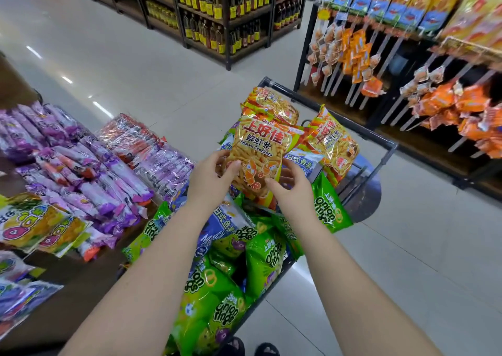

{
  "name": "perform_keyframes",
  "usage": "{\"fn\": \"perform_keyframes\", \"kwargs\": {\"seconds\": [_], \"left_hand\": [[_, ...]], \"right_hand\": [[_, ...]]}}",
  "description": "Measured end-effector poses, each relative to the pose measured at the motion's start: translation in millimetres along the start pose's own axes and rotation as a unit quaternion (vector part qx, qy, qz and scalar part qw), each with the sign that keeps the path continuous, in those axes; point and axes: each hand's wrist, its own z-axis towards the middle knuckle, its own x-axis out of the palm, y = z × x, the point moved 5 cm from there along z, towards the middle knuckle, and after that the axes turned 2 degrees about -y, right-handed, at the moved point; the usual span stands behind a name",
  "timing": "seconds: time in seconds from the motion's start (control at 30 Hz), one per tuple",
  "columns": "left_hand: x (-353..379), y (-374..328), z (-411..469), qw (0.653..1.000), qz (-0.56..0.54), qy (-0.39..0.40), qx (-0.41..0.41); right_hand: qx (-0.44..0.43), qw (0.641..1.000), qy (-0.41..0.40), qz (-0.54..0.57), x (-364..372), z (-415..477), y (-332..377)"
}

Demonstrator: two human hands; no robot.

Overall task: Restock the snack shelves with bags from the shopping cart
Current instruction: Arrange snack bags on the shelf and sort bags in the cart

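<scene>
1. A prawn cracker bag (pixel 258 149) is held upright in both hands above the far half of the shopping cart (pixel 392 149), its printed front facing the camera.
2. The left hand (pixel 210 176) grips the bag's lower left edge. Its thumb lies on the front and its fingers curl round behind.
3. The right hand (pixel 289 192) grips the lower right corner. The thumb presses the front, and the fingers are bent in behind the bag and mostly hidden.
4. Two more bags of the same kind stand in the cart. One (pixel 271 105) is just behind the held bag and the other (pixel 335 143) is to its right, leaning against the cart's rim.
5. The near part of the cart is piled with green onion ring bags (pixel 267 263), with a few blue bags (pixel 225 225) among them.
6. To the right of the cart stands a snack shelf (pixel 302 56). Small orange packets (pixel 353 54) hang from its pegs, and orange and blue bags (pixel 394 5) stand in a row on top.
7. On the left, a low brown table (pixel 54 309) carries rows of purple packs (pixel 89 171) and some yellow bags (pixel 30 225).
8. Across the pale tiled floor (pixel 122 64), dark shelves of bottles (pixel 225 10) fill the background.
</scene>
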Motion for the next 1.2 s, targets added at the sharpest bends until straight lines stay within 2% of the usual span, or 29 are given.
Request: {"fn": "perform_keyframes", "kwargs": {"seconds": [0.17,0.37,0.6,0.7,0.83,0.97,1.2], "left_hand": [[-35.4,-27.2,-20.8,0.988,-0.147,-0.041,-0.015],[-88.7,-16.5,-71.4,0.974,-0.194,-0.101,-0.065],[-172.8,48.4,-188.6,0.908,-0.235,-0.304,-0.169],[-223.5,62.8,-253.8,0.873,-0.235,-0.388,-0.182],[-302.4,83.5,-353.3,0.814,-0.237,-0.494,-0.193],[-384.7,91.1,-449.2,0.77,-0.225,-0.572,-0.172],[-552.1,121.4,-610.2,0.742,-0.133,-0.639,-0.156]], "right_hand": [[-0.001,0.993,0.054,0.104,-6.8,0.4,30.9],[-0.031,0.977,0.152,0.148,26.8,-12.1,59.1],[-0.007,0.917,0.344,0.202,132.2,-91.1,66.7],[0.001,0.884,0.423,0.198,183.2,-153.9,79.1],[-0.024,0.834,0.522,0.179,249.9,-259.0,113.8],[-0.07,0.778,0.605,0.155,315.2,-372.7,154.8],[-0.11,0.702,0.677,0.191,430.8,-588.5,221.8]]}}
